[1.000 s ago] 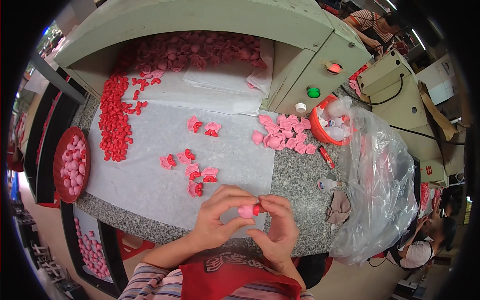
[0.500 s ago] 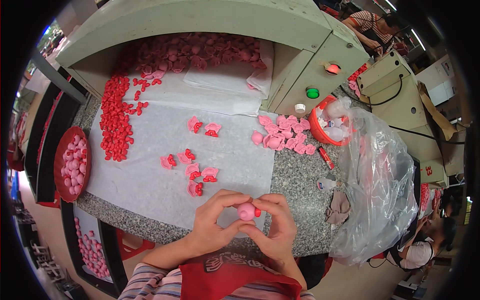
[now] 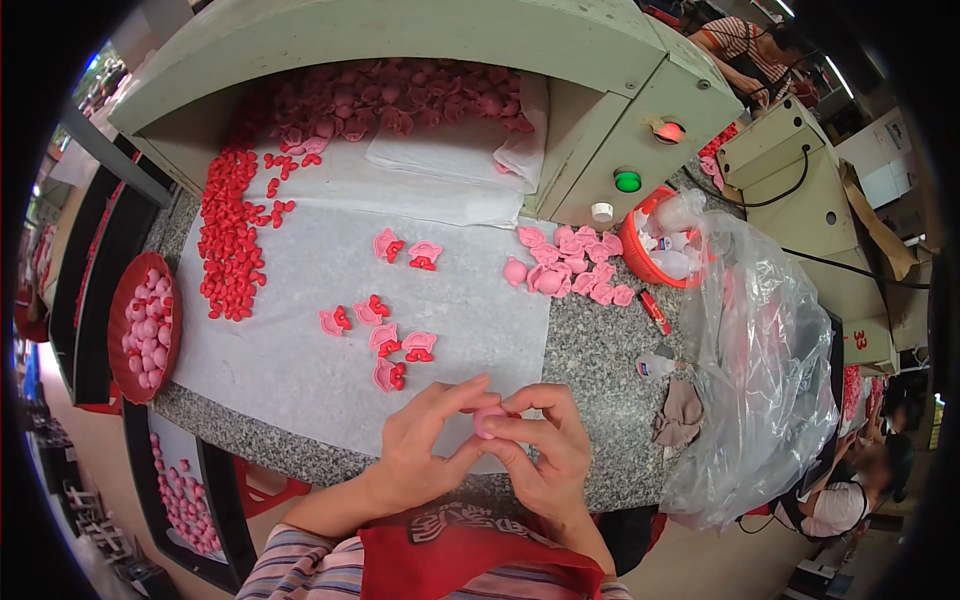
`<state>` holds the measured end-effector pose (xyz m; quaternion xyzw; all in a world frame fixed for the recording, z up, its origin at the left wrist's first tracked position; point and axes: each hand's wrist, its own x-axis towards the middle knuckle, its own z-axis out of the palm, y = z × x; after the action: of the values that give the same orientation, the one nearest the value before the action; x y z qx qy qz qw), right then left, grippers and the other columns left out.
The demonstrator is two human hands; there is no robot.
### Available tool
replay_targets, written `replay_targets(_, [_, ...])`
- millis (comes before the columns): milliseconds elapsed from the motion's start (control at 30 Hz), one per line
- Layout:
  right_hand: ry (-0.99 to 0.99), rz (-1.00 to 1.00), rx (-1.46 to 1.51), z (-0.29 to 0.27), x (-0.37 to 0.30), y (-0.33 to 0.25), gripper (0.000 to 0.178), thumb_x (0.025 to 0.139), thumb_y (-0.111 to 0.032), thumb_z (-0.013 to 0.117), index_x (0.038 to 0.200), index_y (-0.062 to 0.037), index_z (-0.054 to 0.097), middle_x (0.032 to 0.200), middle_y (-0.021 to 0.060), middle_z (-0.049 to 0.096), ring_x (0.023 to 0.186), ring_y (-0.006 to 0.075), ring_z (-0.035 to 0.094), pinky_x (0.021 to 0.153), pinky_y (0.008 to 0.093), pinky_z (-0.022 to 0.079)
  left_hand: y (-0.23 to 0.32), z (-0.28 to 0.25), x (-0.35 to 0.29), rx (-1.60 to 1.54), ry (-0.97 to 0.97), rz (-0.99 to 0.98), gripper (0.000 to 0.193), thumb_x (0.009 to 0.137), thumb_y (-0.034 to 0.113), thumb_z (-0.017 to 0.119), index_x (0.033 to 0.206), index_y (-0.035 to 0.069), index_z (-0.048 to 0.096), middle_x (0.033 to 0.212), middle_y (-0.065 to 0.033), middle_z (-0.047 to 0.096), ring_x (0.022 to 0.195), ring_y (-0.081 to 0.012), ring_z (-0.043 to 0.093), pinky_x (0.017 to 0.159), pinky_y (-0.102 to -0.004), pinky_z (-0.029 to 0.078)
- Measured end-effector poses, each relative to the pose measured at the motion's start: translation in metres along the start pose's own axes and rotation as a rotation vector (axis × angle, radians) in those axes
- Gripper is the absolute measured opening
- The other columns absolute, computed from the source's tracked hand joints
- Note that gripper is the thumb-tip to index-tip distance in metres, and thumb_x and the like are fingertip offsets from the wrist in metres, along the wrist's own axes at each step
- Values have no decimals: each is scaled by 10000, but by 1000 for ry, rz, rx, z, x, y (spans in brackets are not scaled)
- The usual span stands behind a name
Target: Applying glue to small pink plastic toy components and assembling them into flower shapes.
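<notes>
Close to the table's front edge, a small round pink piece [image 3: 483, 421] sits between the fingertips of both hands. My left hand [image 3: 422, 445] curves around its left side, thumb and index finger closed to it. From the right, my right hand [image 3: 545, 450] grips the piece, with fingers over its front that hide much of it. The red part on it is out of sight. Just beyond my hands, several flat pink pieces with red bows [image 3: 388, 375] lie spread on white paper [image 3: 300, 380].
Small red bows [image 3: 230, 240] are heaped at the left, by a red basket [image 3: 118, 350] of pink balls. Loose pink pieces [image 3: 575, 265] lie at the right. An orange basket [image 3: 640, 262] of bottles and a clear plastic bag [image 3: 750, 400] stand beyond. A green metal machine [image 3: 400, 40] spans the back.
My right fingers have shifted across the front of the pink piece, covering the red part that showed before. The left index finger has lifted slightly. Pieces on the paper stay put.
</notes>
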<state>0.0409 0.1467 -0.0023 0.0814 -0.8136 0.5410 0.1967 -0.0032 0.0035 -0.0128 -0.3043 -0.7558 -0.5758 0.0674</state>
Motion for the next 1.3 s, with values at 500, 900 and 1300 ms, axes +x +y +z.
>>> replay_targets(500, [71, -47, -51, 8, 0, 4, 155, 660, -35, 711, 791, -44, 630, 834, 58, 557, 755, 214, 513, 657, 297, 425, -2, 3, -3, -27, 2, -50, 579, 616, -49, 699, 1153, 18, 492, 917, -109, 635, 765, -215, 610, 665, -287, 496])
replay_targets(900, [111, -54, -61, 8, -3, 0, 187, 639, -1, 708, 807, -48, 639, 848, 48, 559, 753, 213, 520, 650, 298, 435, -6, 6, -9, -257, -23, -174, 547, 672, -58, 667, 1176, 12, 463, 964, -133, 615, 897, -217, 615, 777, -308, 498])
replay_targets(1300, [93, -19, -16, 7, 0, -8, 318, 617, 18, 732, 907, -63, 632, 894, 74, 536, 758, 179, 560, 622, 252, 473, -6, 4, -13, -615, -47, -288, 549, 711, -108, 619, 1211, 16, 427, 1051, -140, 556, 1011, -225, 561, 889, -355, 456])
